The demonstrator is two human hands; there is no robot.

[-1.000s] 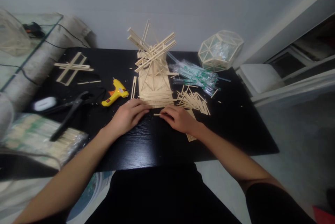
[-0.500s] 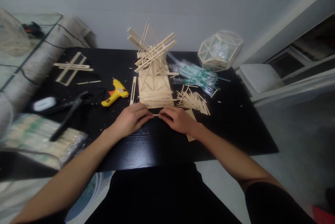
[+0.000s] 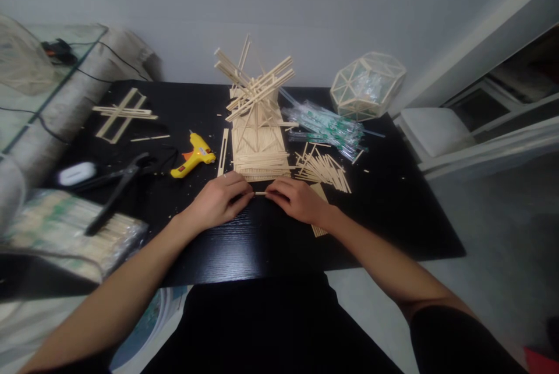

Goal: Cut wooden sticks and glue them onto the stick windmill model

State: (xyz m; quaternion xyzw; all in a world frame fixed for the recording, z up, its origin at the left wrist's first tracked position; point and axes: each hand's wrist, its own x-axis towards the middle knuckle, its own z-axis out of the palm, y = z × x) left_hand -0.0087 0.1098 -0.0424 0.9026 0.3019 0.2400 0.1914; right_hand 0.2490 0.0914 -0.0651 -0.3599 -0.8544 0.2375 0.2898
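A short thin wooden stick (image 3: 260, 193) lies level between my hands, near the front of the black table. My left hand (image 3: 222, 199) pinches its left end, and my right hand (image 3: 297, 198) pinches the right end. Just beyond them is a wooden stick structure (image 3: 257, 129) with crossed blades at its top and loose sticks on its base. Right of it, short cut sticks (image 3: 325, 170) lie in a heap. A small slatted panel (image 3: 320, 211) is partly under my right wrist. The yellow glue gun (image 3: 195, 155) rests to the left.
Black-handled pliers (image 3: 117, 187), a white case (image 3: 77, 173) and a packet of sticks (image 3: 74, 234) are on the left, below a crossed stick frame (image 3: 125, 115). Plastic wrappers (image 3: 329, 126) and a geometric stick frame (image 3: 368, 85) stand at the back right of the table (image 3: 393, 217).
The view has shifted very slightly. Both hands keep their pinch on the short stick, with almost no movement.
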